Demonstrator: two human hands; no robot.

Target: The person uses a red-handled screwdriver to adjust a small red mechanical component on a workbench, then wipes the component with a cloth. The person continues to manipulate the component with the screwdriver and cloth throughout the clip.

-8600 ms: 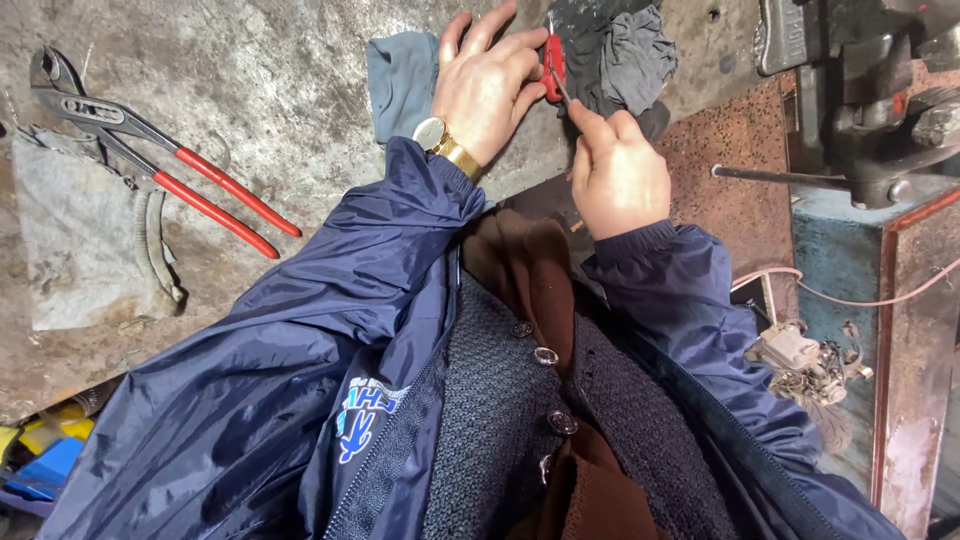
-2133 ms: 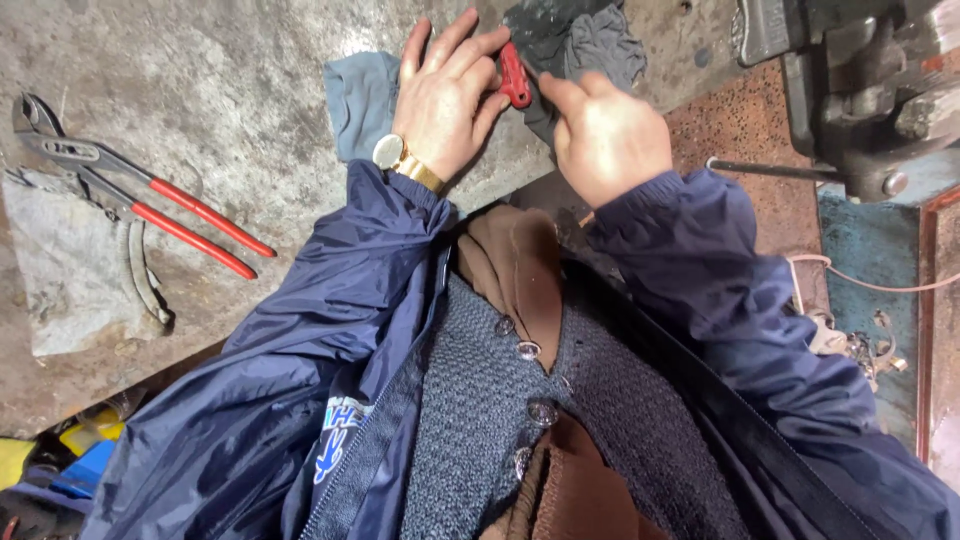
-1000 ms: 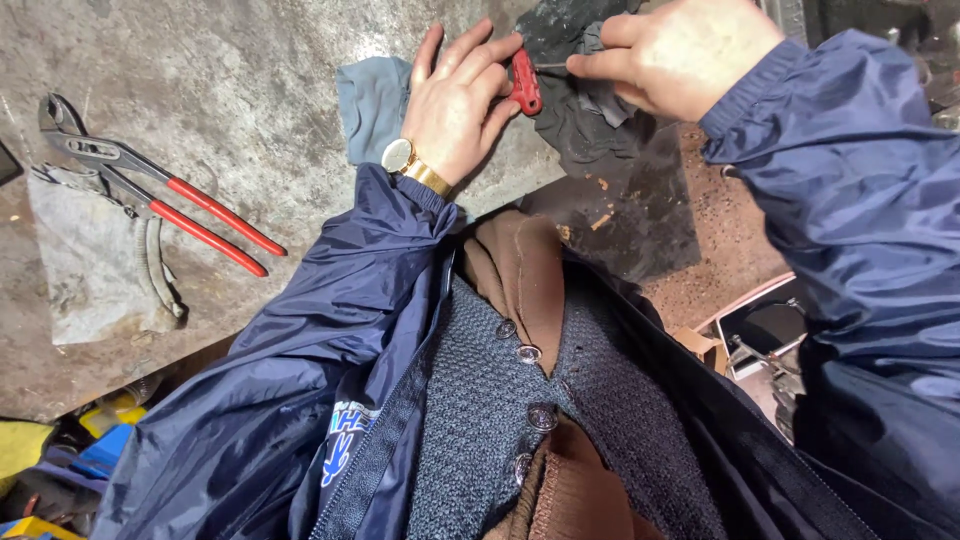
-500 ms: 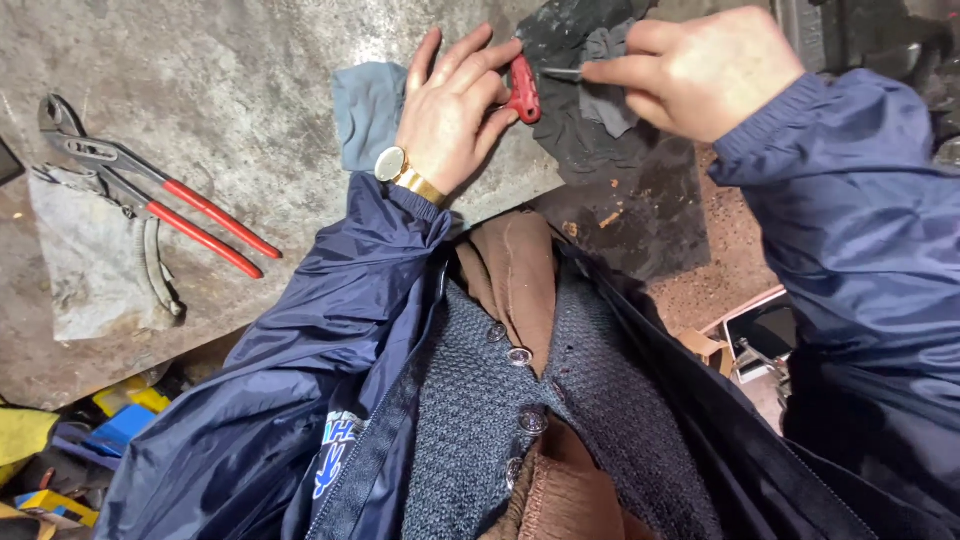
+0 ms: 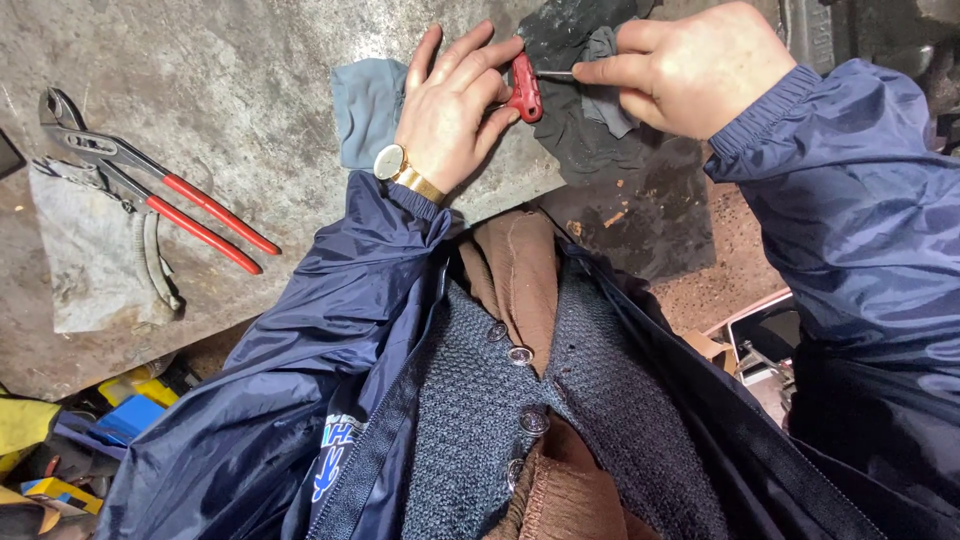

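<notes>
My left hand (image 5: pixel 455 110) rests on the grey bench top with its fingers closed around a small red-handled tool (image 5: pixel 524 88). A thin metal shaft sticks out of that red handle to the right. My right hand (image 5: pixel 695 65) pinches the shaft's end between thumb and forefinger, just above a dark crumpled rag (image 5: pixel 590 110). A gold wristwatch (image 5: pixel 392 162) sits on my left wrist. Both arms wear dark blue jacket sleeves.
Red-handled slip-joint pliers (image 5: pixel 150 180) lie at the left on a grey cloth (image 5: pixel 90 250). A blue-grey cloth (image 5: pixel 365 105) lies under my left wrist. Dark metal machinery (image 5: pixel 860 25) stands at the top right. Yellow and blue clutter (image 5: pixel 70 440) sits below the bench edge.
My right hand has swung up and to the right, away from my chest, and now holds the shaft from the right side. My left hand has stayed put on the red handle.
</notes>
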